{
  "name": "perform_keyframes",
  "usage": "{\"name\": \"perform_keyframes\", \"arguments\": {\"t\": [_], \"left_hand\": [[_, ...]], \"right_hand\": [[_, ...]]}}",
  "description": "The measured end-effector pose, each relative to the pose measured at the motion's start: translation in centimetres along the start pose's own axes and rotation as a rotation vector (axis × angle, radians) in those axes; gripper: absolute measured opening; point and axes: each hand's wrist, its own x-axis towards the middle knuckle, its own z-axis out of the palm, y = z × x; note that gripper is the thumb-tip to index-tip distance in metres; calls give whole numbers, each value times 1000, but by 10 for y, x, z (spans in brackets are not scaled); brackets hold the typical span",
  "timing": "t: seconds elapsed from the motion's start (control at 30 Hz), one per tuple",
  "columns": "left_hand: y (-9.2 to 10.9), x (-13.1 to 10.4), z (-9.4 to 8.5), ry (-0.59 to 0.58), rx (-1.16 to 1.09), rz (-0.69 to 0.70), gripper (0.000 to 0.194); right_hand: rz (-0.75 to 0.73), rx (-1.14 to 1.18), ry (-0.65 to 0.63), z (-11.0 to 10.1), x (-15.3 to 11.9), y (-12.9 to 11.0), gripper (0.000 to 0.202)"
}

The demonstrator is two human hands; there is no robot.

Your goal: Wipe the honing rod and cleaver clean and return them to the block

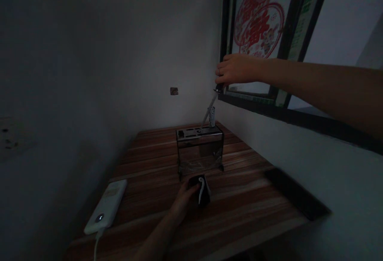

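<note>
My right hand [231, 69] is raised at the right, closed round the dark handle of a knife [210, 108]. Its blade slants down and left, with the tip at the slotted top of a knife holder [200, 152]. The holder has a metal-looking top, dark edges and see-through sides. I cannot tell whether the tip is inside a slot. Low in the middle, my left hand [184, 198] grips a folded dark cloth [205, 196] with a pale inner side, just in front of the holder. A pale patterned upright thing [212, 116] stands at the holder's back right.
A white power bank [107, 205] with a cable lies at the table's left. A long dark flat object [296, 192] lies along the right edge. Walls close in the wooden table [149, 153] at the back and left; a window [266, 34] is at the right.
</note>
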Motion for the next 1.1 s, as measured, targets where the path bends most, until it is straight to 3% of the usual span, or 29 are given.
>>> {"name": "perform_keyframes", "arguments": {"t": [0.13,0.27,0.53,0.87,1.1], "left_hand": [[-2,1,-1,4,-3,-9,39],[0,-1,0,6,-11,-19,40],[6,-7,6,16,25,-67,38],[3,-5,6,36,7,-78,44],[1,-6,6,13,19,-62,42]], "right_hand": [[-33,33,66,16,21,10,39],[-47,43,142,22,45,7,43],[-159,-150,-59,2,80,-47,18],[-195,-58,-196,41,79,-109,11],[-178,23,-197,55,73,-130,12]]}}
